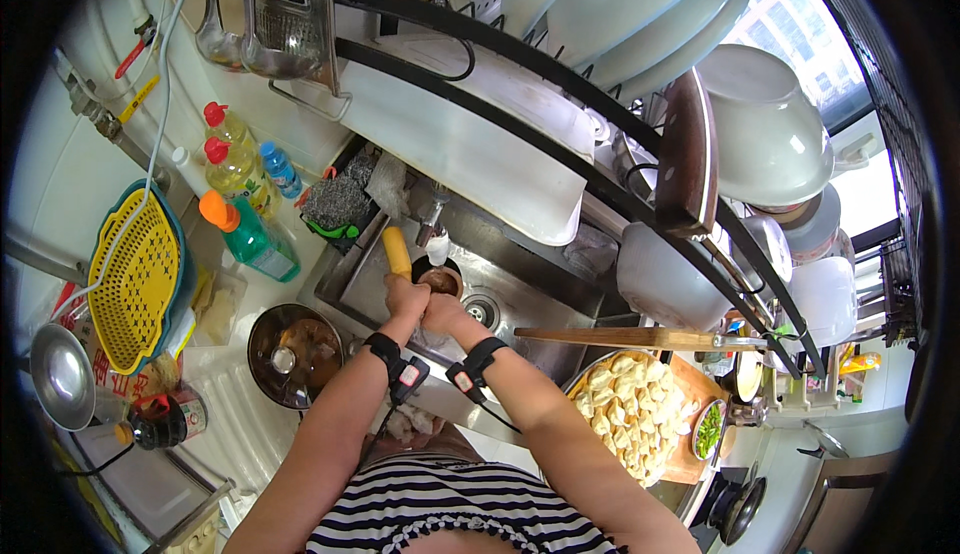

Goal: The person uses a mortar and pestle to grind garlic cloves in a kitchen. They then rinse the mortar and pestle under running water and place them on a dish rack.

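A small round vessel with a dark rim point(441, 281) is under the white-wrapped spout of the faucet point(433, 235), over the steel sink point(480, 269). My left hand point(407, 297) is at its lower left, just below a yellow cylindrical object point(396, 251); whether that hand grips the object or the vessel is unclear. My right hand point(445, 314) is closed at the vessel's near edge, touching or nearly touching the left hand. Its fingertips are hidden. The sink drain point(481, 312) shows to the right of the hands.
A steel pot with brown contents point(295, 355) stands left of the sink. A green bottle point(264, 242) is behind it. Folded dumplings point(628, 411) cover a tray at right, near a wooden board point(600, 338). A dark dish rack point(495, 115) hangs over the sink.
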